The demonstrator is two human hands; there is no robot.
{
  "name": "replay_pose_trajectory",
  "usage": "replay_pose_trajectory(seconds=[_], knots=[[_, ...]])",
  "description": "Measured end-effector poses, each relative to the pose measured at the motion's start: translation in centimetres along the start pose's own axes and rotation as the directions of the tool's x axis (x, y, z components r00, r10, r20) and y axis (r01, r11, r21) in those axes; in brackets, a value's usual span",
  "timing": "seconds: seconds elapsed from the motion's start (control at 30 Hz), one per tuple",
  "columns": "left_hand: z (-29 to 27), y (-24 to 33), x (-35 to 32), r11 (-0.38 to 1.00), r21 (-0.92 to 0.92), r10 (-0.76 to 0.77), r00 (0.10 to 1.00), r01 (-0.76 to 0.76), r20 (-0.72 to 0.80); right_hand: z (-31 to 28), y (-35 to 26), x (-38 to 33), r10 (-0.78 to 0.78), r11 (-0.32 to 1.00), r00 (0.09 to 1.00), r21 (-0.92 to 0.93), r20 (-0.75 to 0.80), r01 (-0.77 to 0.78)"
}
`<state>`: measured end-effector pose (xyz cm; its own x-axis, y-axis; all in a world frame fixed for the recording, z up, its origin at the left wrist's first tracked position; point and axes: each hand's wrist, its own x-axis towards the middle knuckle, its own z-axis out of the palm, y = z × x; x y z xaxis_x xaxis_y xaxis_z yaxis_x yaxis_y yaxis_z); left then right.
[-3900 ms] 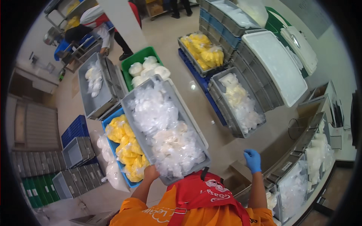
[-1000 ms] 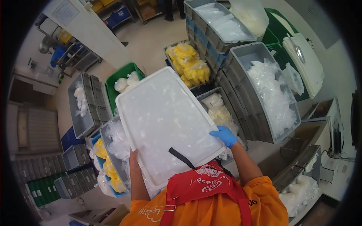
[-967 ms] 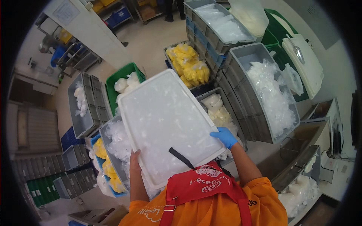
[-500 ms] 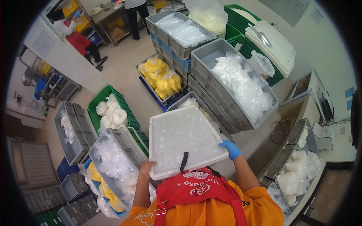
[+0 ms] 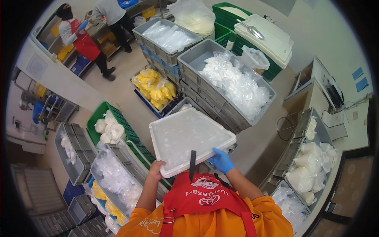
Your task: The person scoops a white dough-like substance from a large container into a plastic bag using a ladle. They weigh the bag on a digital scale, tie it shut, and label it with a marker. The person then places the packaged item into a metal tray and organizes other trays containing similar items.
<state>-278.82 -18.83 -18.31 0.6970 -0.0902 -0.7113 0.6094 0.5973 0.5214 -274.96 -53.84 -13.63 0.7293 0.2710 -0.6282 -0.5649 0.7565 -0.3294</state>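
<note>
The person holds a white tray lid [image 5: 189,140] level in front of the chest, over the grey crates. The bare left hand [image 5: 156,170] grips its near left corner, fingers wrapped under the rim. The right hand [image 5: 222,160], in a blue glove, clamps the near right edge, thumb on top. Both forearms rise from the orange sleeves.

Just left, a grey crate [image 5: 118,173] holds clear bags of white pieces. Beyond the lid, a larger grey crate [image 5: 229,85] is heaped with similar bags. A blue crate [image 5: 156,91] farther off holds yellow bags, and a green crate [image 5: 108,124] holds white bundles. Bare tan floor [image 5: 262,136] runs along the right, beside a steel counter [image 5: 312,150].
</note>
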Motion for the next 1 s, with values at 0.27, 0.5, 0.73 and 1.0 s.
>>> replay_pose_trajectory(seconds=[0.27,0.5,0.73,1.0], knots=[[5.4,-2.9,-0.9,0.987,-0.157,0.055,0.996,-0.045,0.063,1.4,4.7,3.0,0.142,0.886,0.988,-0.437,-0.061,-0.155],[5.4,-5.0,-0.3,0.925,-0.379,0.030,0.997,0.000,0.072,6.8,2.1,3.2,0.115,0.763,0.992,-0.644,0.044,-0.060],[4.1,-2.2,-0.9,0.861,-0.507,0.017,0.999,-0.034,-0.039,14.6,0.1,4.9,0.205,0.400,0.931,-0.894,0.302,0.201],[3.3,0.3,-3.1,0.880,-0.454,0.127,0.990,-0.142,-0.062,13.4,-9.9,6.2,-0.019,0.291,0.921,-0.879,0.390,0.378]])
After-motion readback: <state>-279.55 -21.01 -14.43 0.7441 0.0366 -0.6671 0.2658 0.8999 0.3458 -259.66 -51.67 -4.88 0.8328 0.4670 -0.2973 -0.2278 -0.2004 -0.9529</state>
